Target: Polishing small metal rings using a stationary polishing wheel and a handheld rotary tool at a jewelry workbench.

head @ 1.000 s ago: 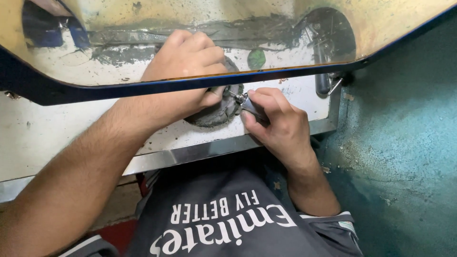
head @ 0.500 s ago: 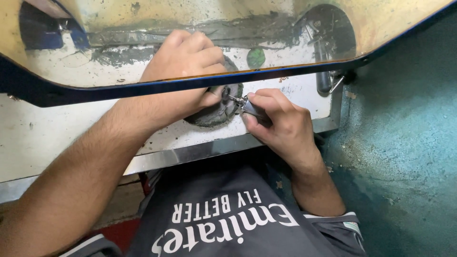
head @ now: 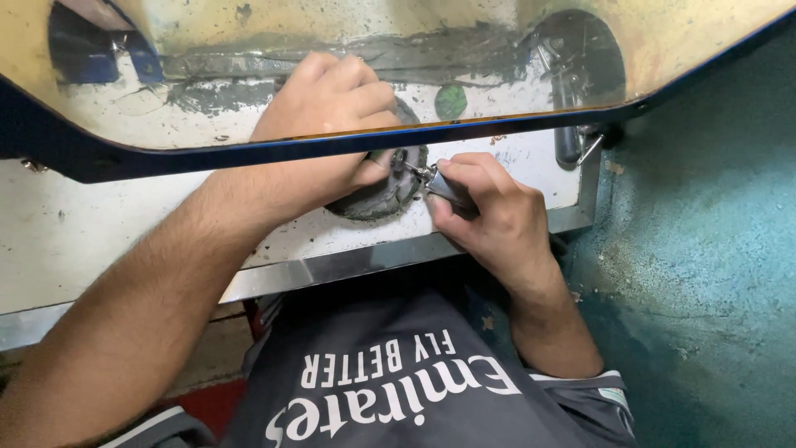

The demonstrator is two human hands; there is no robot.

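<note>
A person's left hand (head: 332,99) is gripping a dark round disc (head: 383,187) under a clear shield's blue edge (head: 348,143), while the right hand (head: 489,211) is pinching a small metal tool (head: 435,181) against it, close to the bench's steel rim (head: 356,264).

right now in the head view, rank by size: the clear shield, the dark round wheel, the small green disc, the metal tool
1. Clear yellowish blue-edged shield, largest by far.
2. Dark round wheel, partly hidden by the left hand.
3. Slim metal tool in the right hand, mostly covered.
4. Small green disc.
Tool against disc is unsure.
</note>
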